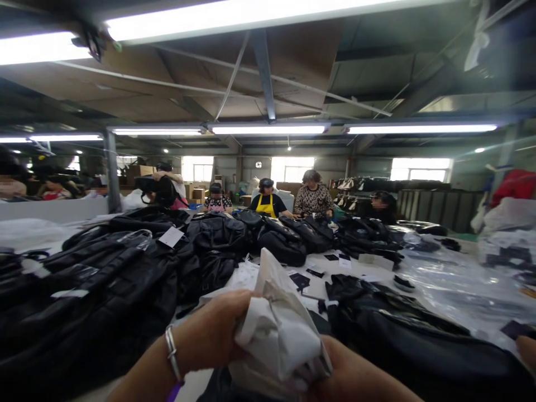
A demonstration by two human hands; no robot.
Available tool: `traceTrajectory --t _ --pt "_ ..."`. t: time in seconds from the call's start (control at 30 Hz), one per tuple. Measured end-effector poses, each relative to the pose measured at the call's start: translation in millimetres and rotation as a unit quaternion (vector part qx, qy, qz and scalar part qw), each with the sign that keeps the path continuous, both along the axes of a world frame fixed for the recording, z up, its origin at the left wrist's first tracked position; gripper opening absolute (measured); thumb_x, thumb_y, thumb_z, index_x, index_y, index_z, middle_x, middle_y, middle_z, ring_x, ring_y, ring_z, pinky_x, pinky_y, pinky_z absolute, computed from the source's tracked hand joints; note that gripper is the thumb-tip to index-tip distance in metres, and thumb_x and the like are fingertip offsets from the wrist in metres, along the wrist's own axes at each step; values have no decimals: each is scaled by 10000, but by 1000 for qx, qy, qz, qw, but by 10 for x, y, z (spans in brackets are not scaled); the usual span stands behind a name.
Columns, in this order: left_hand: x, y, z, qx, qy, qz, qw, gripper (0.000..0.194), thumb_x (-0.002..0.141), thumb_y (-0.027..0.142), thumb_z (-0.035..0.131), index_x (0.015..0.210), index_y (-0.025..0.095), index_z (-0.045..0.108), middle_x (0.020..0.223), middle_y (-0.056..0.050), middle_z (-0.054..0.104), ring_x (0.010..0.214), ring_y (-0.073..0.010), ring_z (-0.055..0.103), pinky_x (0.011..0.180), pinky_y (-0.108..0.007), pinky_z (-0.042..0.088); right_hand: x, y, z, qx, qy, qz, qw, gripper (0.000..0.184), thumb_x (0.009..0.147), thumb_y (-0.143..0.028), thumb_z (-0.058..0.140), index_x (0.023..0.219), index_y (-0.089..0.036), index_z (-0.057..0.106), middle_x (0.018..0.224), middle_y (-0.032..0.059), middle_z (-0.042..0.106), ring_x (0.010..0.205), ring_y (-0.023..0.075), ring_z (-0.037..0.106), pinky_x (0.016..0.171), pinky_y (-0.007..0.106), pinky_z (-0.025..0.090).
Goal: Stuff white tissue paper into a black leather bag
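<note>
White crumpled paper, probably light, soft and easily torn, best pinched at its thick folds, sits above the desk between left hand and right hand; each grip curls closed around it.

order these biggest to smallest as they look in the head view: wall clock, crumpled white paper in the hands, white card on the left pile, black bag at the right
1. black bag
2. crumpled white paper
3. white card
4. wall clock, though it is farthest away, so its true size is unsure
</note>
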State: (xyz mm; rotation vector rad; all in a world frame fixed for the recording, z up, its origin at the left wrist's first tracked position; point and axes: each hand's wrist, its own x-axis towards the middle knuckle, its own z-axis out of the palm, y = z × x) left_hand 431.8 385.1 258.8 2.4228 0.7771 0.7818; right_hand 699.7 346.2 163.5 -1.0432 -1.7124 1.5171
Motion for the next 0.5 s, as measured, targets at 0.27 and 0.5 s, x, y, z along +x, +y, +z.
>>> traceTrajectory --t 0.27,0.5 --pt "-182 179 -519 -69 -124 239 961 200 772 364 661 798 168 685 682 -12 627 636 -166 557 601 -262 437 355 109 -220 -76 95 -27 992 615 503 -184 818 1105 -120 712 960 87 736 862 248 679 755 292 526" --pt "-103 107 -617 -223 -306 170 910 471 865 587 570 1077 181 681 913 -67 694 850 -222 630 789 -312 497 309 85 -224 -114 216 10 970 665 585 -308 848 1202 -133 671 1074 146 717 1005 335 673 920 452 507"
